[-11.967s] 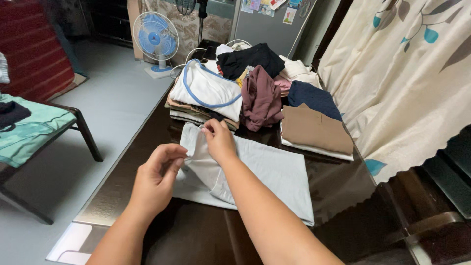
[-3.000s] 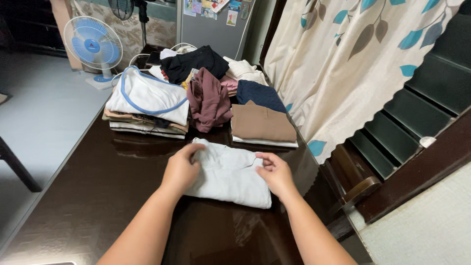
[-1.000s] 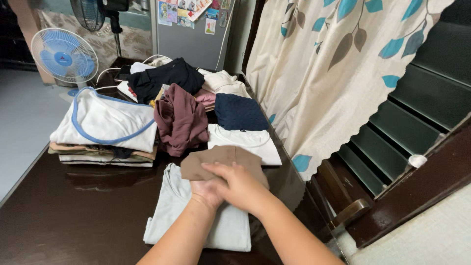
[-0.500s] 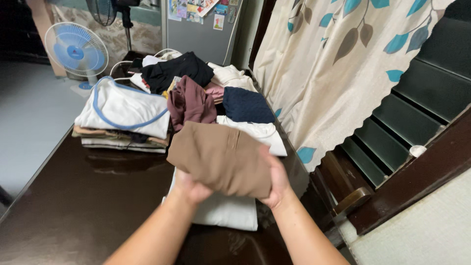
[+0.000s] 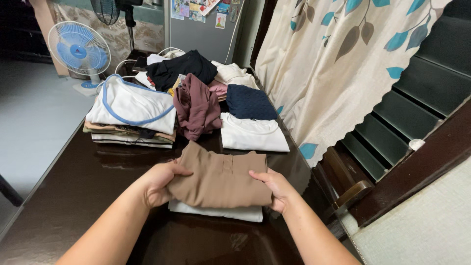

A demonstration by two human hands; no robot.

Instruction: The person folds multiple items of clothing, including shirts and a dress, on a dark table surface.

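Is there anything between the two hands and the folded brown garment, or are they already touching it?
Nothing visible stands between them. The left hand grips the left edge of the folded brown garment, and the right hand holds its right edge. The garment lies directly on the folded pale garment on the dark table.

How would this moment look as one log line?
left hand: grips brown garment | right hand: grips it | under: pale folded garment

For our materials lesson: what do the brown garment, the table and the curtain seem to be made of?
Brown garment: soft matte woven cloth, probably cotton; it folds and creases. Table: dark, glossy, probably lacquered wood; it mirrors the stacked clothes. Curtain: cream fabric with a slight sheen and printed leaves; it hangs in folds.
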